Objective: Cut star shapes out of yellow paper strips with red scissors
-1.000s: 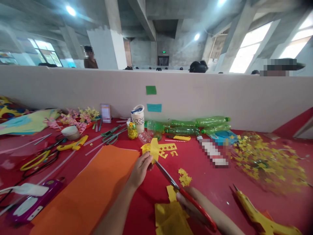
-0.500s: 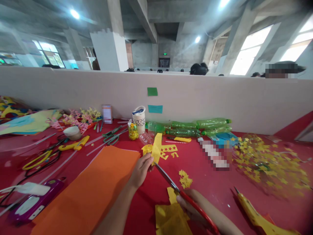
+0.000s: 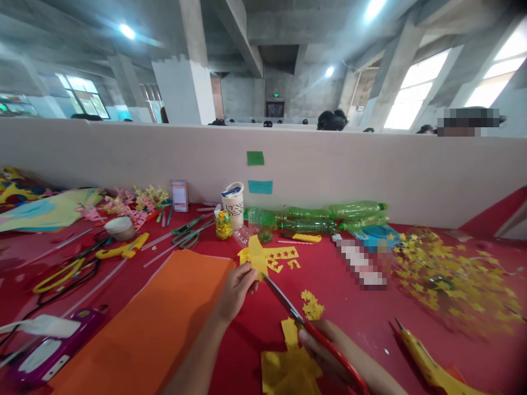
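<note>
At a red tabletop (image 3: 349, 307), pinches a yellow strip (image 3: 257, 251) in the left hand (image 3: 237, 291), curls the right hand (image 3: 325, 328) around red-handled scissors (image 3: 295, 314) with tips at the strip. Looks partway through, with cut stars (image 3: 312, 306) heaped nearby and yellow sheets (image 3: 284, 373) seemingly left.

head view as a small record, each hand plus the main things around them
left hand: holds yellow strip
right hand: holds scissors, red handles, tips at the strip
stars: yellow, loose pile just beyond right hand
orange sheet: flat on table, left of left hand
bottles: green, lying by the partition
cup: upright, left of bottles
</note>
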Available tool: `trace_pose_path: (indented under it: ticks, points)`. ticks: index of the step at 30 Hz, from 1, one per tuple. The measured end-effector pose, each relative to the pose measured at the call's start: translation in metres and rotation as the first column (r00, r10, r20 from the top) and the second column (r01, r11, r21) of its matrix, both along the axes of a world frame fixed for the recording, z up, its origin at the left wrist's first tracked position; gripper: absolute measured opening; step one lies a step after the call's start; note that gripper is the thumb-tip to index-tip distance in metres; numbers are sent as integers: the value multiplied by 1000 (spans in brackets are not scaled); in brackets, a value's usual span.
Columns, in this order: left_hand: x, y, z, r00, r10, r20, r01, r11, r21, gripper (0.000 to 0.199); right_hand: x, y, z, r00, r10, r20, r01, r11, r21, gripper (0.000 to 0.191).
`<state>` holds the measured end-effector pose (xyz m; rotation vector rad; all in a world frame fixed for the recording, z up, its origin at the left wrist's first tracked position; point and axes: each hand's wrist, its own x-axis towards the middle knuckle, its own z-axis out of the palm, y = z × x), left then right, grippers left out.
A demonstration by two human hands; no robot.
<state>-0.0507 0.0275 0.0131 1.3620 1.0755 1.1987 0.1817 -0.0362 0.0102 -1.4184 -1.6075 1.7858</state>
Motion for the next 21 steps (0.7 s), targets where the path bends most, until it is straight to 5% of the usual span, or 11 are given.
trace_pose_path:
  ticks: [15,21]
  points:
    - [8,-2,-2,993,10,119,-8,1000,-19,27,-7,-9,8,990,-104,-96,98,993,-65,58]
    - [17,-3,-6,984,63,164,-60,998,-22,26,-16,-12,-6,979,-170,-116,162,984,-81,59]
